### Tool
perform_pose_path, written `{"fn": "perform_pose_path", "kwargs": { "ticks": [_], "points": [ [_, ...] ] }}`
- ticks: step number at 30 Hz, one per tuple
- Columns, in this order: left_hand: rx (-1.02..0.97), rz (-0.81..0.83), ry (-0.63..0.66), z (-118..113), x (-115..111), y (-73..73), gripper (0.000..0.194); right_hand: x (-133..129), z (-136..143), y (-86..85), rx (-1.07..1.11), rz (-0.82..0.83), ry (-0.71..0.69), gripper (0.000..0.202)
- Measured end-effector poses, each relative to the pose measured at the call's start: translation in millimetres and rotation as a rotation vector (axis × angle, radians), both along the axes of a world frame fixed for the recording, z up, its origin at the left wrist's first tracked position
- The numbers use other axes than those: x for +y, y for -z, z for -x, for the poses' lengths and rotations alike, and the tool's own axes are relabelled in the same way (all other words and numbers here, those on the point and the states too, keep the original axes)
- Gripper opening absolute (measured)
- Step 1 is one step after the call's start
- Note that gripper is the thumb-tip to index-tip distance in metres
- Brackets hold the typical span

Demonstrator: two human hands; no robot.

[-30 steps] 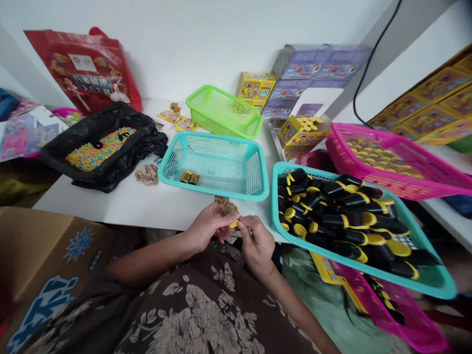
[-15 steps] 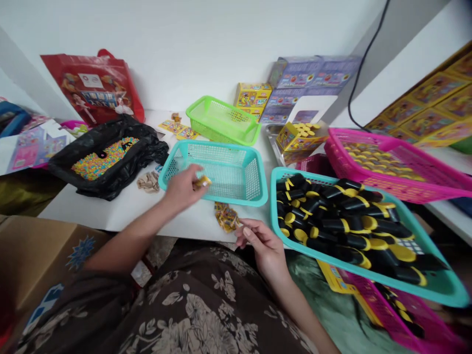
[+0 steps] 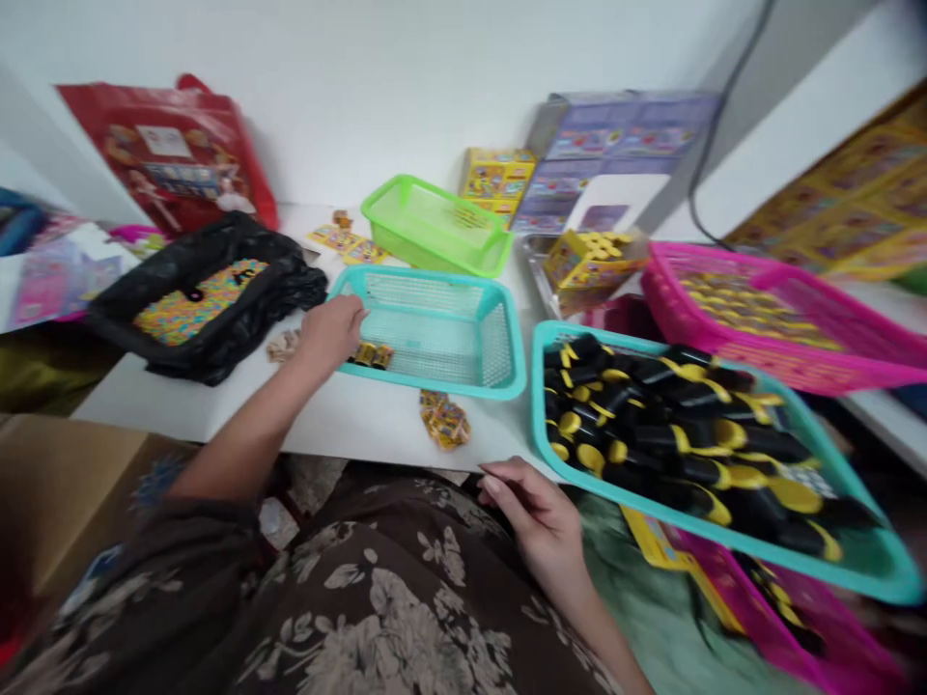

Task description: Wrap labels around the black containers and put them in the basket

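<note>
My left hand reaches over the left end of a small teal basket, fingers curled down and closed; what they hold is hidden. Beside its fingertips a short row of small black-and-yellow labelled containers lies in the basket. My right hand is held low before my lap, near the table's front edge, thumb pressed against the curled fingers. Anything in that pinch is too small to make out. Between the hands, on the white table, lies a little pile of printed yellow-brown stickers.
At right stands a large teal basket of black containers with yellow caps, with a pink basket behind. A black-lined tray of colourful beads sits left. Behind are a green basket, a yellow box and a red bag.
My left hand has moved left and slightly up to the basket's left end, uncovering the row of containers there. The yellow piece in its fingers no longer shows. My right hand has drifted slightly right and down.
</note>
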State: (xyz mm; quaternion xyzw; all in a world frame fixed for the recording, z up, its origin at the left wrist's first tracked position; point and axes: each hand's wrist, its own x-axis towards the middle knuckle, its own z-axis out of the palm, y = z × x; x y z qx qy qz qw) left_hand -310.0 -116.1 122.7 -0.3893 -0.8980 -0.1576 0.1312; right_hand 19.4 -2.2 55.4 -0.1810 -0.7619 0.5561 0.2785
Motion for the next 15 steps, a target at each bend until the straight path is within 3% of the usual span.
{"fn": "perform_pose_path", "kwargs": {
  "ticks": [2, 4, 5, 7, 9, 12, 15],
  "points": [
    [0.063, -0.341, -0.188, -10, -20, 11.1, 0.03, 1, 1, 6.2, -0.026, 0.021, -0.008, 0.011],
    [0.096, -0.576, -0.436, -11, -44, 25.5, 0.033, 1, 3, 9.6, -0.048, 0.036, -0.022, 0.013],
    [0.089, -0.603, -0.545, -8, -56, 32.6, 0.034, 2, 4, 10.4, -0.056, 0.043, -0.032, 0.015],
    [0.009, -0.476, -0.675, 3, -76, 44.1, 0.032, 1, 7, 11.1, -0.071, 0.054, -0.047, 0.017],
    [-0.121, -0.209, -0.616, 17, -90, 50.3, 0.025, -1, 11, 10.5, -0.082, 0.065, -0.048, 0.018],
    [-0.25, 0.12, -0.331, 33, -98, 53.1, 0.018, -8, 15, 5.5, -0.059, 0.046, -0.051, 0.016],
    [-0.203, 0.163, -0.23, 41, -97, 56.9, 0.015, -12, 14, -5.6, -0.002, -0.103, -0.048, 0.013]
  ]
}}
